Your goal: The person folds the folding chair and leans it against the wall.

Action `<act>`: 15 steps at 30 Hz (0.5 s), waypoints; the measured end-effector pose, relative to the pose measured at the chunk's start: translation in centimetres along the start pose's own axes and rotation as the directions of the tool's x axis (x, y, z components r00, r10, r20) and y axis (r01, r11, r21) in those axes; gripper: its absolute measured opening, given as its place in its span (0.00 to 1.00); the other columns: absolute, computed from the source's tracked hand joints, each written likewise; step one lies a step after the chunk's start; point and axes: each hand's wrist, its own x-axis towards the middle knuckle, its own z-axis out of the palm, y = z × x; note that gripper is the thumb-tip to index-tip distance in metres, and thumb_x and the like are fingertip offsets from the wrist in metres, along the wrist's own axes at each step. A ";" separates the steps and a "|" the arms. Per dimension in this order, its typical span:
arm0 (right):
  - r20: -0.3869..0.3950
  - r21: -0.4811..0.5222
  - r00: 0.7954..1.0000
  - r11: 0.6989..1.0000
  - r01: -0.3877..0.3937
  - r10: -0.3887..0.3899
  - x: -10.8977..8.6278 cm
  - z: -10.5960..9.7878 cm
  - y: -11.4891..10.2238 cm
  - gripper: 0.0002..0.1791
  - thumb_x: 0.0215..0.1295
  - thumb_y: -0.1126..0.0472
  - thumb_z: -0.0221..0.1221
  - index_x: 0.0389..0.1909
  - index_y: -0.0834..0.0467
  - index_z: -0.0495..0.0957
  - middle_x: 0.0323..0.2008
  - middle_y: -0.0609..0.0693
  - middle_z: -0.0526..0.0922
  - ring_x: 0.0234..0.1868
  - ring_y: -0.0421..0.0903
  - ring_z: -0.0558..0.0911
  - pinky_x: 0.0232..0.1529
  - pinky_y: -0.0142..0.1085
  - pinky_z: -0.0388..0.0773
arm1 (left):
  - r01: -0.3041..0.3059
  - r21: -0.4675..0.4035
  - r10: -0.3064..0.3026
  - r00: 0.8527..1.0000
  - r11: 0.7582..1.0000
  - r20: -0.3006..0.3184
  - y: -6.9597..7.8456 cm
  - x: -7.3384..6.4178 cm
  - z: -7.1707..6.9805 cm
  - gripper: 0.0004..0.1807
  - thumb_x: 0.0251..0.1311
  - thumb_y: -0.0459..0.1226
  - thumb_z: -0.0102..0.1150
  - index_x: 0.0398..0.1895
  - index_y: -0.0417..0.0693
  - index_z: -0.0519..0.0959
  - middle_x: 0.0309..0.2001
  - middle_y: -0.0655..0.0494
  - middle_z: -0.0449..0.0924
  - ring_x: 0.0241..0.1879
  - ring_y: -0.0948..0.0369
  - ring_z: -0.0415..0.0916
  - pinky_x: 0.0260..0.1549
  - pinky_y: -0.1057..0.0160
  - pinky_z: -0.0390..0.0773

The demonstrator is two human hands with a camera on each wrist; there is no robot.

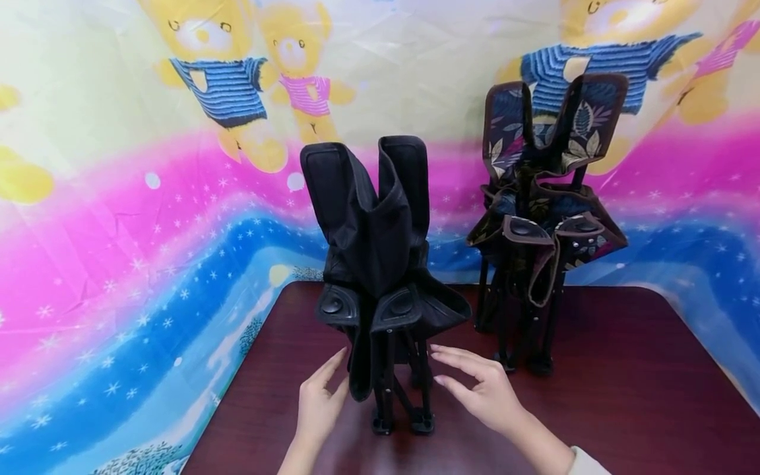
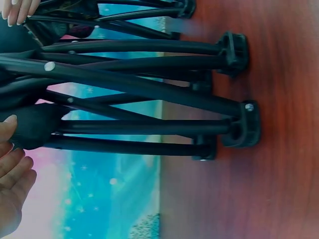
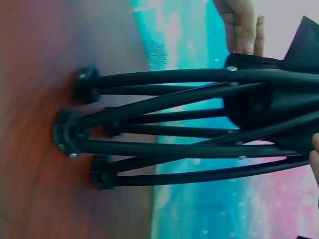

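Note:
A small black folding chair [image 1: 371, 251] stands upright on the table, its legs drawn together and its fabric hanging in folds. To its left is my left hand [image 1: 319, 399], fingers fairly straight beside the hanging seat cloth. On the opposite side, my right hand [image 1: 483, 389] has its fingers extended towards the legs. Whether the fingertips brush the chair, I cannot tell. In the left wrist view, crossing black tubes [image 2: 149, 89] run to plastic feet [image 2: 241, 124]. The right wrist view shows the same legs [image 3: 164, 148], with only a bit of my right hand [image 3: 315, 157] at the edge.
A second folding chair [image 1: 546, 198] with dark leaf-patterned fabric stands behind to the right, also partly folded. Both rest on a dark red-brown table [image 1: 629, 396] with rounded far corners. A printed cloth [image 1: 196, 178] with cartoon bears hangs behind the table.

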 end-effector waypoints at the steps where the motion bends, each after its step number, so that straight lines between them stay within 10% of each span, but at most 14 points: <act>1: 0.013 0.002 1.000 1.000 -0.027 0.027 -0.2 0.1 0.1 0.22 0.38 0.76 0.64 0.41 0.63 0.77 0.42 0.58 0.78 0.45 0.45 0.76 0.46 0.25 0.69 | 0.003 0.007 -0.003 1.000 1.000 0.002 -0.1 -0.1 0.1 0.23 0.37 0.25 0.64 0.44 0.38 0.77 0.42 0.48 0.77 0.42 0.56 0.74 0.40 0.74 0.70; 10: 0.036 -0.019 0.974 0.974 -0.225 0.226 -1.9 0.9 1.5 0.18 0.43 0.71 0.64 0.40 0.61 0.78 0.40 0.53 0.79 0.43 0.43 0.77 0.42 0.22 0.70 | -0.035 -0.007 0.035 0.999 0.999 -0.004 -1.2 -1.3 1.4 0.24 0.34 0.23 0.65 0.42 0.33 0.76 0.40 0.46 0.78 0.38 0.55 0.76 0.36 0.73 0.73; 15: 0.044 -0.066 0.939 0.939 -0.337 0.340 -2.4 1.3 1.9 0.16 0.42 0.71 0.64 0.38 0.63 0.79 0.38 0.51 0.80 0.42 0.44 0.77 0.42 0.24 0.70 | 0.105 -0.062 -0.101 0.993 0.993 0.062 -1.5 -2.0 2.1 0.23 0.37 0.24 0.64 0.43 0.34 0.76 0.41 0.48 0.77 0.40 0.57 0.75 0.38 0.67 0.74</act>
